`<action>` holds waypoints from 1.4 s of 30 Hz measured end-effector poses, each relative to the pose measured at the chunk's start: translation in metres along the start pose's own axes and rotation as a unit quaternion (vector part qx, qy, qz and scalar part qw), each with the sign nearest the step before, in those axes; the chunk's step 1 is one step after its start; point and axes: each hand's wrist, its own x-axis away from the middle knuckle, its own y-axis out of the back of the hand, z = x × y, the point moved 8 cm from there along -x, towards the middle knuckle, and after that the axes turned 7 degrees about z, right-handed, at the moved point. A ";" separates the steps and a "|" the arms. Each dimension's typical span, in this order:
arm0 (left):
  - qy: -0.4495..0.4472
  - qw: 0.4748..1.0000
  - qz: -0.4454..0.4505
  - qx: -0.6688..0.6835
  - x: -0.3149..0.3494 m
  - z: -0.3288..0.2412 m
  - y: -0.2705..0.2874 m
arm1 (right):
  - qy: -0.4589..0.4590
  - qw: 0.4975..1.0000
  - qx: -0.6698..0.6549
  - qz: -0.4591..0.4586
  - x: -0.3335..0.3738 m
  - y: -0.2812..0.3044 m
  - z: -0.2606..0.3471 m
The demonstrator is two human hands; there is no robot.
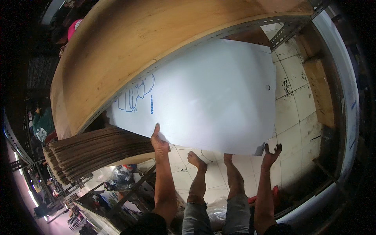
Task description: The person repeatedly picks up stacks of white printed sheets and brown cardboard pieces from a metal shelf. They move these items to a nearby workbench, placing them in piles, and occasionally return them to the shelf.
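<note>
White cardboard sheet [211, 94], large and flat, fills the middle of the head view, with a blue line drawing and blue lettering near its left end and a small round hole near its right edge. It lies partly under a curved wooden tabletop [129, 47] edged with a perforated metal rail. The left hand [158, 141] grips the sheet's near left corner, thumb up on the top face, fingers hidden beneath. The right hand [271, 153] is spread open, fingers up, just below the sheet's near right corner; contact with the edge cannot be told. A stack of brown cardboard [98, 150] sits left of the left hand, below the tabletop. Two bare feet [196, 159] rest on a cracked tiled floor [297, 113].
</note>
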 end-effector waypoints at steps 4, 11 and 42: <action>-0.015 0.998 0.029 -0.045 0.015 -0.021 0.017 | -0.113 0.957 -0.150 0.219 -0.060 -0.035 0.047; 0.025 0.998 0.044 -0.032 0.008 0.000 0.072 | 0.398 0.890 0.216 0.047 -0.119 -0.129 0.266; 0.139 0.940 -0.124 0.287 0.150 0.183 0.068 | 0.146 0.641 0.506 0.558 -0.111 -0.310 0.402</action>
